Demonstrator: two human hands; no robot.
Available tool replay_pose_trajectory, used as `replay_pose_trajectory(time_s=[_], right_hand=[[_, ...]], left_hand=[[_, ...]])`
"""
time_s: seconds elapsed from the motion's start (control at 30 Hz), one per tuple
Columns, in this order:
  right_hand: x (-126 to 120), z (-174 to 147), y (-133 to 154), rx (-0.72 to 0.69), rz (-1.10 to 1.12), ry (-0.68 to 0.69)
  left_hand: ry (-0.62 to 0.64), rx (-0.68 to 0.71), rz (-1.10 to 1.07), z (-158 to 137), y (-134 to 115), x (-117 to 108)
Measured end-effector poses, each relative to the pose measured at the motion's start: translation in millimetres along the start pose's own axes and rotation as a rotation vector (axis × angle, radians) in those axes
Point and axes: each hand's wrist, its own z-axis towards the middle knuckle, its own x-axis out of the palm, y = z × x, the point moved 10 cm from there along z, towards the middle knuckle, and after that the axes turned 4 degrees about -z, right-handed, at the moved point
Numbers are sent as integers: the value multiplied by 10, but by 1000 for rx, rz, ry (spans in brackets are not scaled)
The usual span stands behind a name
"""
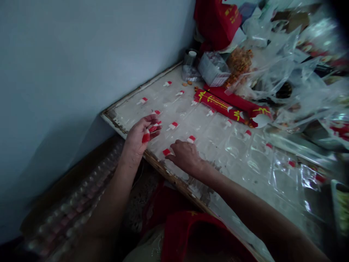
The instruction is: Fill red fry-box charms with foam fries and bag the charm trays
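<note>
My left hand [139, 135], palm up with curled fingers, holds several small red-and-white pieces [146, 137] above the table's near edge. Lower right of it, my right hand [187, 154] pinches another red-tipped piece [166, 152] between thumb and fingers, low over the table. Clear plastic packs [185, 120] lie in rows across the tabletop. Similar red-and-white pieces sit on many of them, such as one piece [172, 126] between my hands and another piece [191, 139] just beyond my right hand. What the pieces are made of I cannot make out.
A worn wooden edge [163, 171] borders the table [122, 109], and a pale wall [81, 54] rises at left. Red-and-yellow packaging [218, 105], a clear plastic box [214, 69], a red bag [218, 25] and heaped plastic bags [286, 72] crowd the far right. Stacked clear containers [71, 214] stand below left.
</note>
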Motion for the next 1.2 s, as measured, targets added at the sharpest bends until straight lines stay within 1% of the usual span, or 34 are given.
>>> replay_pose_trajectory(time_s=[0.03,0.1,0.17,0.2,0.27,0.3,0.33,0.4,0.47,0.53,0.6,0.7,0.77,0.8,0.87,0.9,0.97,1.03,1.1,1.13,1.2], right_hand=[[22,23,39,26,-27,12],[46,68,54,69,36,24],[16,71,-42,121,231,-3],[-20,36,-139,152,361,-37],[-99,-133,-432,229,638,-138],[-122,-271,-633,288,765,-202],[-111,-437,-858,364,879,-261],[13,-813,-1311,552,1050,-359],[191,-1144,-1653,712,1112,-424],[319,-1349,-1842,804,1066,-476],[362,-1412,-1898,838,962,-510],[281,-1354,-1853,844,703,-505],[186,-1321,-1821,857,503,-466],[147,-1319,-1818,862,437,-443],[91,-1355,-1840,861,432,-431],[66,-1389,-1859,853,484,-451],[43,-1443,-1877,811,656,-503],[101,-1439,-1840,749,902,-511],[194,-1417,-1777,703,1193,-518],[223,-1432,-1770,697,1334,-552],[215,-1574,-1871,734,1527,-688]], left_hand=[[1,7,15,-10,1,2],[-11,15,39,-16,20,1],[-33,7,44,1,60,15],[-36,-1,40,15,85,42],[-28,-2,43,43,121,137],[-16,7,52,53,132,205],[3,20,66,58,146,287],[56,32,99,54,206,484],[124,4,116,29,341,705],[191,-48,111,-21,526,916],[260,-94,105,-93,712,1103],[376,-164,132,-226,967,1316],[424,-209,159,-298,1100,1389],[438,-224,171,-322,1148,1410],[459,-239,200,-355,1219,1445],[472,-245,217,-371,1251,1466],[508,-254,249,-420,1313,1532],[560,-265,286,-503,1385,1629],[607,-282,319,-610,1469,1736],[620,-296,327,-660,1512,1782],[614,-332,319,-730,1597,1847]])
